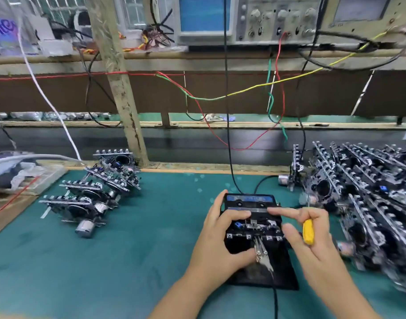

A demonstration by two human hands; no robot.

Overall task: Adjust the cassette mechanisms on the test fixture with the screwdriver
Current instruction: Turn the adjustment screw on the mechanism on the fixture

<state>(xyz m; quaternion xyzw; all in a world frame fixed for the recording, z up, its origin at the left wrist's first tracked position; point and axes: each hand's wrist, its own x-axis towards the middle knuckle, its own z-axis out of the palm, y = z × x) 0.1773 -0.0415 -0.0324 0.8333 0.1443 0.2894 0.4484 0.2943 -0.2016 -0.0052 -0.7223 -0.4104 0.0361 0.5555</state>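
The test fixture (255,229) lies on the green tabletop (140,238), long axis running away from the person. The left hand (220,229) grips its left edge. The right hand (305,231) holds the yellow-handled screwdriver (308,231) upright, forefinger extended over the cassette (250,200).

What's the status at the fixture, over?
Left hand grips mechanism on fixture. Right hand holds yellow screwdriver, forefinger on cassette. Nothing blocking.
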